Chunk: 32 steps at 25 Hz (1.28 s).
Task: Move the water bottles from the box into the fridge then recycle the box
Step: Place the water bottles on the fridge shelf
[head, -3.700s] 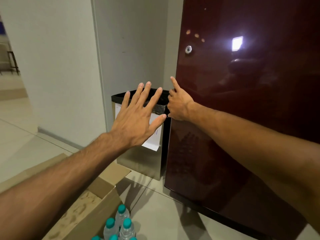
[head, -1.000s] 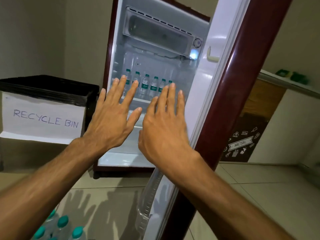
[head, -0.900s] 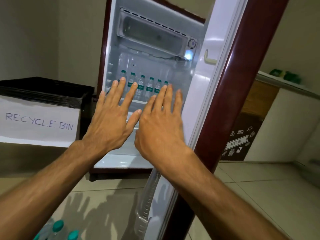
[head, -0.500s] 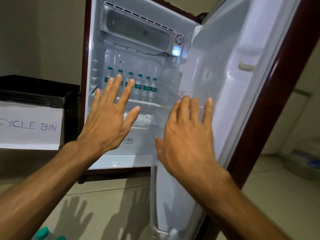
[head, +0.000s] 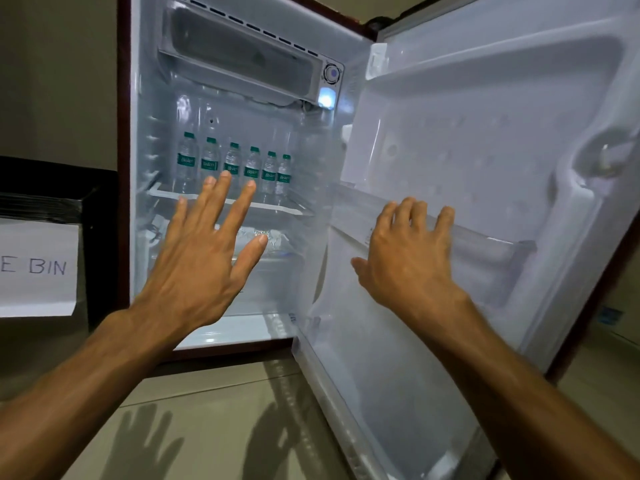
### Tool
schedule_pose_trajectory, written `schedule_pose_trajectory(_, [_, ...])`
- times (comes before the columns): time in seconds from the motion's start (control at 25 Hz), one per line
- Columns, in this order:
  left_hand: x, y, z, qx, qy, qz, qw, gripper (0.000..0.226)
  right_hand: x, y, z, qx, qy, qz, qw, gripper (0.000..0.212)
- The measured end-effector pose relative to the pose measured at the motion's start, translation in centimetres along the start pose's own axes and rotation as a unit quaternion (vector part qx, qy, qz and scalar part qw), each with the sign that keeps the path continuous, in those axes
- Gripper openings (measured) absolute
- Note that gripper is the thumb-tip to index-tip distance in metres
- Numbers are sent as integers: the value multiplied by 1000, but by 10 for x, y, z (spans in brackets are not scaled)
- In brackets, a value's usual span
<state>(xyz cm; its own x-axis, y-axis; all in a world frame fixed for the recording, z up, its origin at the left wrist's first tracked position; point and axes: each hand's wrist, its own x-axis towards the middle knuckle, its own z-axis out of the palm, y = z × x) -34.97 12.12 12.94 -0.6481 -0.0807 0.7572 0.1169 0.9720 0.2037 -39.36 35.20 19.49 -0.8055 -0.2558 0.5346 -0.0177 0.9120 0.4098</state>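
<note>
We had both hands raised, holding nothing: left hand (head: 204, 261) flat, fingers spread; right hand (head: 408, 261) loose, fingertips by the door rail (head: 485, 239). The fridge door (head: 485, 140) stood wide open to the right. Farther in, six water bottles (head: 235, 168) stood in a row on the fridge shelf (head: 280, 206). A labelled bin (head: 52, 199) sat left.
</note>
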Motion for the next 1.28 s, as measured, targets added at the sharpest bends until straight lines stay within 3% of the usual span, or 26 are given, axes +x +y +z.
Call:
schedule_pose_trajectory(0.48, [20, 7, 43, 12, -7, 3, 1000, 68, 36, 54, 61, 9, 6, 46, 999, 93])
schedule_pose_trajectory(0.88, [48, -10, 61, 107, -12, -4, 994, 70, 67, 56, 91, 89, 64, 2, 994, 86])
schedule_pose_trajectory(1.04, [63, -19, 72, 152, -20, -12, 988, 70, 89, 21, 110, 209, 149, -82, 963, 76])
schedule_pose_trajectory(1.28, [98, -40, 99, 196, -31, -37, 979, 71, 126, -51, 149, 383, 108, -179, 900, 65])
